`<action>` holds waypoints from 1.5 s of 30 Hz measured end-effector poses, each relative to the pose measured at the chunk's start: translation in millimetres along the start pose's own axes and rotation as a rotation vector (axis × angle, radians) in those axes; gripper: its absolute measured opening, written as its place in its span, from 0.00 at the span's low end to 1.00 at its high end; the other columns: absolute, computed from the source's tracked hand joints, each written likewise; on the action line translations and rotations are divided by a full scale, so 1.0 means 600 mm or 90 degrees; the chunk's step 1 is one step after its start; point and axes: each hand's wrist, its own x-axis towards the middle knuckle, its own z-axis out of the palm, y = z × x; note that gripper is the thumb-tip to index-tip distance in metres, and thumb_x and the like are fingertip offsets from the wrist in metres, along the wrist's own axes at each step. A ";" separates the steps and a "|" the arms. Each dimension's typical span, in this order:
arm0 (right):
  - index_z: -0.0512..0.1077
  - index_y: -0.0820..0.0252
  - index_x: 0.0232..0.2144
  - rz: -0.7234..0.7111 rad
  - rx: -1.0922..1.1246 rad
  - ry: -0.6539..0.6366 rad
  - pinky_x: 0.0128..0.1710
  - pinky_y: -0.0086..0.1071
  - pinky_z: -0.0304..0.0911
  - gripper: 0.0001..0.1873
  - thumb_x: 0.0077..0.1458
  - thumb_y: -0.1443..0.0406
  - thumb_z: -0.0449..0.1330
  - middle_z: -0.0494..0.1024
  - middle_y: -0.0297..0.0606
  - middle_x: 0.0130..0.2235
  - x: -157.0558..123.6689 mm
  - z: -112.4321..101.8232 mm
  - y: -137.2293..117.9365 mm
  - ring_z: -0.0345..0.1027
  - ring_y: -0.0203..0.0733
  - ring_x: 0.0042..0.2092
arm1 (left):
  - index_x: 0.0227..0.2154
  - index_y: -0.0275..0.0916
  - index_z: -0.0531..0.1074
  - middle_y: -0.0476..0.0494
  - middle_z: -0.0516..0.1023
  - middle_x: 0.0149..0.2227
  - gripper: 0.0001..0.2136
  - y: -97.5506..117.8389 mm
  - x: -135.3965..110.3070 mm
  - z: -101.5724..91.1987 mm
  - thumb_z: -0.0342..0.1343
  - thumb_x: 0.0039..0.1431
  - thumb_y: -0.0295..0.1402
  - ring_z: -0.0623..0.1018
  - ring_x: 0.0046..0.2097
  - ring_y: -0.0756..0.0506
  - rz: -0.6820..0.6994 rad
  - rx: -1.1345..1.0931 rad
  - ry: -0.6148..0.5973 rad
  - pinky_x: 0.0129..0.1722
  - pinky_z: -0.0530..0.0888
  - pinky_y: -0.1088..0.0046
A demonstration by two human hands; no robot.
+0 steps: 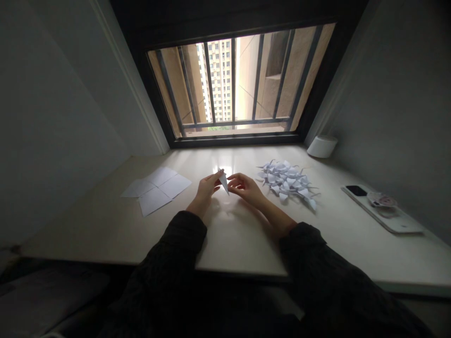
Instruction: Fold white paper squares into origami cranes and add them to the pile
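Observation:
A slim, pointed piece of folded white paper [223, 181] is held upright above the table, in front of the window. My left hand [207, 186] pinches its upper left side between thumb and fingers. From the right, my right hand [244, 188] meets the paper's edge with curled fingertips near the lower point; the exact contact is too small to make out. To the right of this hand lies a heap of folded paper cranes [287, 180]. Several flat white paper sheets [164, 185] lie partly overlapping on the left.
The pale, glossy tabletop [243, 249] runs up to a barred window [232, 84]. A white phone [384, 211] with a round grip on its back lies at the right. Behind it, a white cylindrical object [322, 146] sits in the corner. Walls close in both sides.

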 end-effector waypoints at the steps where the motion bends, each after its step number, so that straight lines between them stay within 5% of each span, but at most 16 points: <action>1: 0.70 0.54 0.42 -0.028 -0.025 0.004 0.31 0.32 0.64 0.23 0.42 0.57 0.68 0.77 0.34 0.33 -0.001 0.000 -0.004 0.70 0.37 0.31 | 0.30 0.38 0.77 0.42 0.79 0.35 0.17 -0.002 0.000 -0.001 0.64 0.41 0.46 0.76 0.37 0.45 0.005 0.011 -0.007 0.38 0.66 0.68; 6: 0.73 0.53 0.40 -0.105 -0.126 -0.018 0.31 0.33 0.64 0.19 0.43 0.59 0.68 0.76 0.35 0.34 -0.006 -0.003 -0.014 0.70 0.37 0.31 | 0.27 0.38 0.78 0.42 0.79 0.29 0.17 -0.011 0.001 0.000 0.63 0.43 0.48 0.75 0.33 0.45 0.059 0.094 -0.033 0.36 0.65 0.69; 17: 0.77 0.55 0.37 -0.095 -0.087 0.029 0.31 0.33 0.65 0.17 0.45 0.55 0.67 0.78 0.36 0.32 -0.001 -0.004 -0.007 0.69 0.37 0.30 | 0.25 0.38 0.77 0.45 0.77 0.26 0.17 -0.004 -0.001 0.006 0.62 0.44 0.48 0.72 0.29 0.49 0.100 0.110 -0.035 0.33 0.64 0.72; 20: 0.78 0.54 0.34 -0.170 -0.187 0.088 0.32 0.34 0.66 0.11 0.50 0.56 0.64 0.78 0.37 0.32 -0.005 -0.005 -0.014 0.69 0.38 0.32 | 0.24 0.37 0.77 0.45 0.76 0.24 0.17 -0.006 -0.003 0.008 0.62 0.44 0.49 0.72 0.28 0.50 0.092 0.128 -0.043 0.33 0.64 0.72; 29: 0.77 0.52 0.32 -0.404 -0.491 0.097 0.34 0.34 0.64 0.05 0.54 0.60 0.62 0.76 0.37 0.32 -0.012 -0.016 -0.022 0.67 0.40 0.34 | 0.20 0.36 0.75 0.47 0.72 0.20 0.17 -0.013 0.001 0.007 0.64 0.41 0.47 0.68 0.25 0.51 0.034 0.148 -0.078 0.30 0.63 0.71; 37: 0.75 0.58 0.35 -0.519 -0.732 0.025 0.36 0.35 0.60 0.10 0.61 0.63 0.54 0.76 0.40 0.34 -0.015 -0.013 -0.043 0.64 0.41 0.37 | 0.23 0.38 0.76 0.49 0.71 0.22 0.13 -0.016 0.000 0.006 0.63 0.43 0.44 0.68 0.26 0.52 -0.026 0.109 -0.117 0.30 0.63 0.74; 45: 0.75 0.54 0.32 -0.469 -0.723 -0.002 0.37 0.36 0.59 0.12 0.62 0.61 0.53 0.76 0.38 0.34 -0.015 -0.016 -0.042 0.64 0.42 0.37 | 0.22 0.37 0.75 0.48 0.71 0.21 0.17 -0.014 -0.005 0.009 0.64 0.39 0.48 0.68 0.27 0.51 0.001 0.129 -0.110 0.31 0.64 0.72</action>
